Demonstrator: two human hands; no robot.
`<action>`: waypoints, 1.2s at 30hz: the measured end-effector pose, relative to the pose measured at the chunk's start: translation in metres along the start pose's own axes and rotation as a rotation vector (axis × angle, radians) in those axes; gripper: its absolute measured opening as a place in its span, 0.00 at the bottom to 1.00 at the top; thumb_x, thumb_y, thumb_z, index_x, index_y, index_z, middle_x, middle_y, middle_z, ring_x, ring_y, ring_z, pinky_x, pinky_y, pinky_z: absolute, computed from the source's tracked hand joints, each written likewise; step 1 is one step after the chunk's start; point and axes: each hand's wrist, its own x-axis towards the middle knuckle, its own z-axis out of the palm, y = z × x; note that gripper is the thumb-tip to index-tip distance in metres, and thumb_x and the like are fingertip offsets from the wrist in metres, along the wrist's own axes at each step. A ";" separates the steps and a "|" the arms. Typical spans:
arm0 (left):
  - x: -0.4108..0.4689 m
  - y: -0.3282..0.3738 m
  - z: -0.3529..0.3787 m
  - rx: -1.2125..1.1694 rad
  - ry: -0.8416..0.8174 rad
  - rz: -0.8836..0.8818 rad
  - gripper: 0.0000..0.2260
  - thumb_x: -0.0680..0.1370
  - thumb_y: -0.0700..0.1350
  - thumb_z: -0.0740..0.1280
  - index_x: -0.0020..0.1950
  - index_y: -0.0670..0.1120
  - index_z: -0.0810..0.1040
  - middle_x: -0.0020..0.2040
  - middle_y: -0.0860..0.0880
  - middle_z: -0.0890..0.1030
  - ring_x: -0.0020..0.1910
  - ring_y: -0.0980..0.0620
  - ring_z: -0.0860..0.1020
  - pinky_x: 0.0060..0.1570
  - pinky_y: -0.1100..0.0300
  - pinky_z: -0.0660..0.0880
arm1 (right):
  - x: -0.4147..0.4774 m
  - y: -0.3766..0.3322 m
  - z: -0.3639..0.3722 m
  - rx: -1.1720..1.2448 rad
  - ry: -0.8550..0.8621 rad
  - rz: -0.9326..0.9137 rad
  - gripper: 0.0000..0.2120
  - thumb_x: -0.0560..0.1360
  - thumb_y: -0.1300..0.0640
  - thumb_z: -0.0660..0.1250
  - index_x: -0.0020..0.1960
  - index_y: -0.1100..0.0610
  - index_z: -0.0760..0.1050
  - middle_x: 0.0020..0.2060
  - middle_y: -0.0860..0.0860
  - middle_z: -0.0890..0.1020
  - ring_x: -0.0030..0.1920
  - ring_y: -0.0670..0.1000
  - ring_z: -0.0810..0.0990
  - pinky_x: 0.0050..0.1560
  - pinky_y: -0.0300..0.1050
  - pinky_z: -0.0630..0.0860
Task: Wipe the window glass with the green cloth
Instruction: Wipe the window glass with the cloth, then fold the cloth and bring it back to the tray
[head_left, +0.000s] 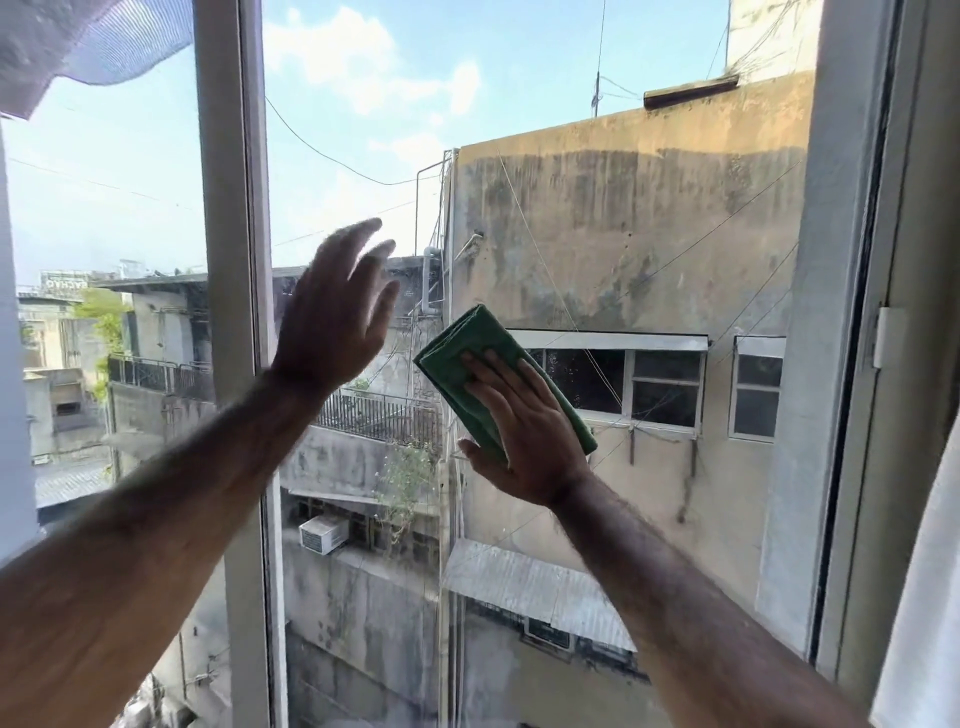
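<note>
A folded green cloth (470, 345) lies flat against the window glass (597, 208) near the middle of the large pane. My right hand (524, 431) presses it to the glass with the palm, fingers spread over the cloth. My left hand (337, 317) is raised to the left of the cloth, fingers apart and blurred, holding nothing, close to the glass near the white upright frame bar (234, 208).
A second, narrower pane (104, 208) lies left of the upright bar. The white window frame (852, 260) with a latch (888, 338) borders the right side. A pale curtain (930, 597) hangs at the far right, and mesh fabric (93, 41) hangs at top left. Buildings show outside.
</note>
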 end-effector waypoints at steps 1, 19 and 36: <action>-0.005 0.009 0.000 -0.028 -0.005 0.028 0.16 0.85 0.43 0.65 0.66 0.33 0.80 0.69 0.33 0.79 0.69 0.36 0.78 0.70 0.44 0.76 | 0.001 0.000 -0.003 0.045 0.004 -0.003 0.26 0.81 0.47 0.65 0.74 0.60 0.71 0.81 0.54 0.67 0.84 0.52 0.57 0.84 0.57 0.55; -0.022 0.070 -0.014 -0.394 -0.266 -0.185 0.05 0.78 0.34 0.74 0.53 0.35 0.85 0.47 0.39 0.86 0.41 0.53 0.76 0.40 0.78 0.67 | 0.015 -0.018 -0.067 -0.079 0.061 0.617 0.41 0.67 0.47 0.83 0.74 0.59 0.71 0.66 0.60 0.78 0.62 0.59 0.77 0.59 0.56 0.77; -0.070 0.078 -0.056 -0.752 -0.245 -0.786 0.04 0.81 0.46 0.73 0.53 0.49 0.86 0.41 0.60 0.83 0.39 0.61 0.82 0.44 0.69 0.80 | -0.033 -0.029 -0.134 1.216 0.165 1.268 0.14 0.67 0.51 0.81 0.50 0.52 0.83 0.41 0.48 0.85 0.40 0.48 0.83 0.35 0.43 0.81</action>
